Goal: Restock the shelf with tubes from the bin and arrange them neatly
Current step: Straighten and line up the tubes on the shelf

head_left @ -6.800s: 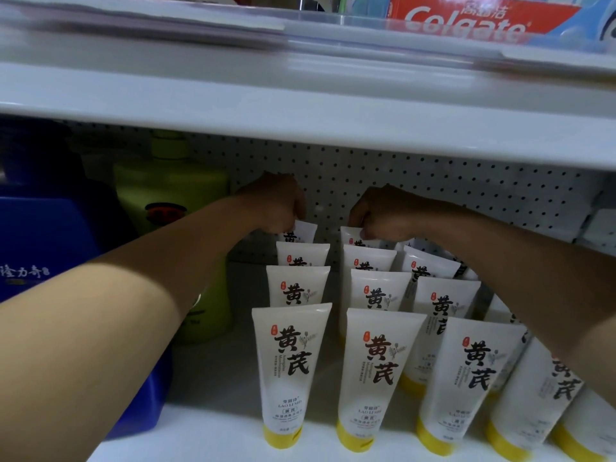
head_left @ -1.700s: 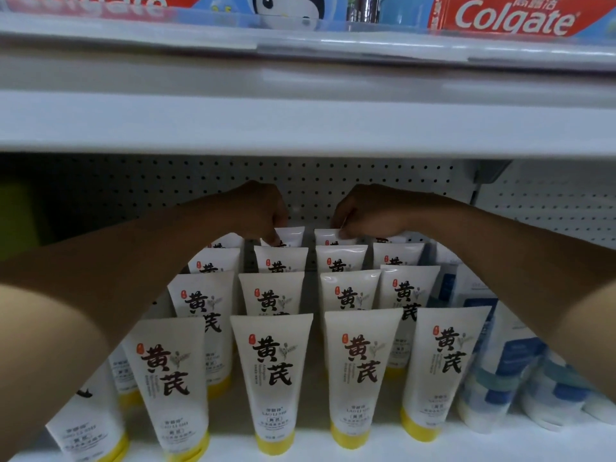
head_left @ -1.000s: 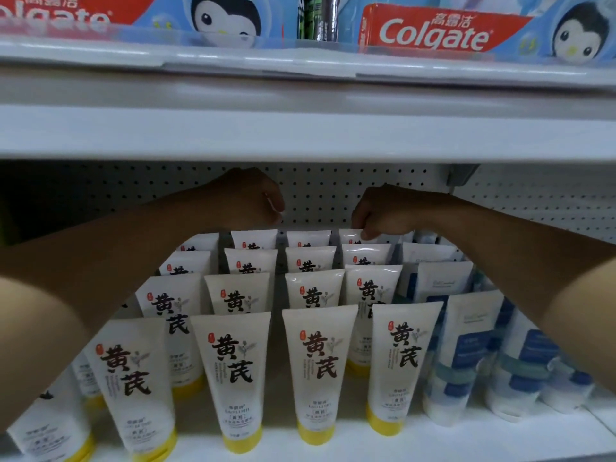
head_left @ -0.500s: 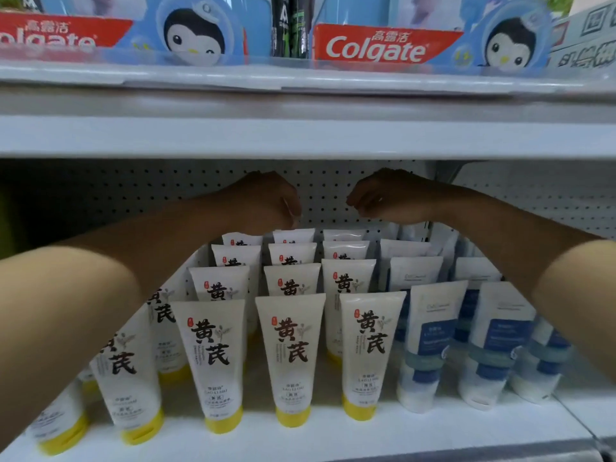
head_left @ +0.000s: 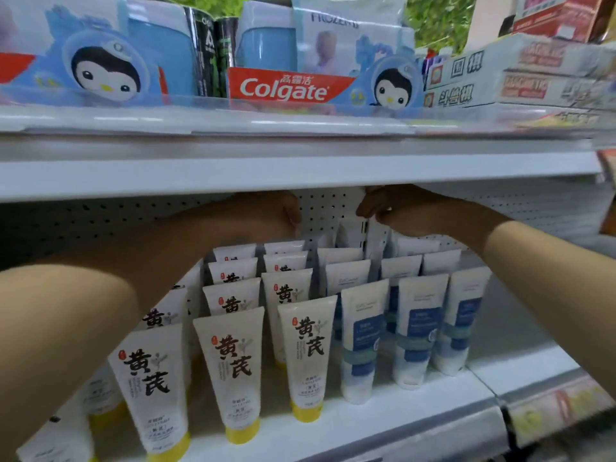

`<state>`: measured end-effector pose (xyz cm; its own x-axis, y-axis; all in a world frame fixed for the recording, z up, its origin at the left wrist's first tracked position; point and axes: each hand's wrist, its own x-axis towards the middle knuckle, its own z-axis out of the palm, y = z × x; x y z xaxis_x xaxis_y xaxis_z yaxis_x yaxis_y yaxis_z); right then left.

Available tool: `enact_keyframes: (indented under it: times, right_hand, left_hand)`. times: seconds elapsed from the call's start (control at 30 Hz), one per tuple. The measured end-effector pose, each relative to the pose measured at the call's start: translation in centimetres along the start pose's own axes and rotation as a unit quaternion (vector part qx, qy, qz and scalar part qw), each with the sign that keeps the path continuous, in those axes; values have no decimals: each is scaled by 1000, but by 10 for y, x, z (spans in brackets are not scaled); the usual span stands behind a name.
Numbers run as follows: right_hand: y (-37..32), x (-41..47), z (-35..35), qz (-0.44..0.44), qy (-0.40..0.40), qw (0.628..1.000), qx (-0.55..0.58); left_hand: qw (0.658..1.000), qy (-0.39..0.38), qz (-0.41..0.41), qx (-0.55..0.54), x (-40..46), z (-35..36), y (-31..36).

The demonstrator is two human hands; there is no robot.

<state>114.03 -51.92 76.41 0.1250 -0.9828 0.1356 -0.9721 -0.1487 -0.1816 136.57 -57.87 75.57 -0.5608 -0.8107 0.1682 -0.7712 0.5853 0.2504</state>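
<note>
White tubes with yellow caps and black characters (head_left: 233,358) stand in rows on the lower shelf (head_left: 383,425), and white tubes with blue labels (head_left: 361,341) stand in rows to their right. Both my arms reach deep under the upper shelf. My left hand (head_left: 276,215) hovers with curled fingers just above the rearmost yellow-capped tubes (head_left: 283,245), and nothing shows in its grip. Over the back of the blue-label rows, my right hand (head_left: 396,211) has its fingers curled. Its fingertips are right at the top of a white rear tube (head_left: 378,240); I cannot tell if they pinch it.
The upper shelf edge (head_left: 300,171) hangs low over both hands. On it stand Colgate boxes (head_left: 286,88) and penguin packs. A pegboard wall (head_left: 326,208) with a slotted upright closes the back. Right of the blue-label tubes lies bare shelf (head_left: 513,331).
My view and both hands have shifted right along the shelf, from the yellow-capped rows toward the blue-label rows. The hands let go of the rear tube tops and rose slightly.
</note>
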Motion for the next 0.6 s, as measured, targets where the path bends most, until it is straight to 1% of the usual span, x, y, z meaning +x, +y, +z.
enact_keyframes:
  times: [0.13, 0.23, 0.3, 0.4, 0.5, 0.6]
  right_hand:
    - [22, 6, 0, -5, -16, 1000, 2]
    - [37, 19, -2, -24, -22, 999, 17]
    - [44, 29, -1, -47, -34, 998, 8]
    - [52, 44, 4, -86, -54, 995, -10]
    - [56, 58, 8, -120, -67, 990, -29]
    - [59, 71, 12, -147, -76, 986, -35]
  left_hand:
    - [999, 3, 15, -35, 12, 7, 8]
    - [1000, 18, 11, 20, 23, 12, 18]
    - [999, 26, -1, 31, 31, 16, 22]
    - [999, 2, -26, 25, 44, 24, 29]
    - [997, -4, -74, 14, 51, 30, 38]
    - [992, -51, -99, 56, 58, 33, 40]
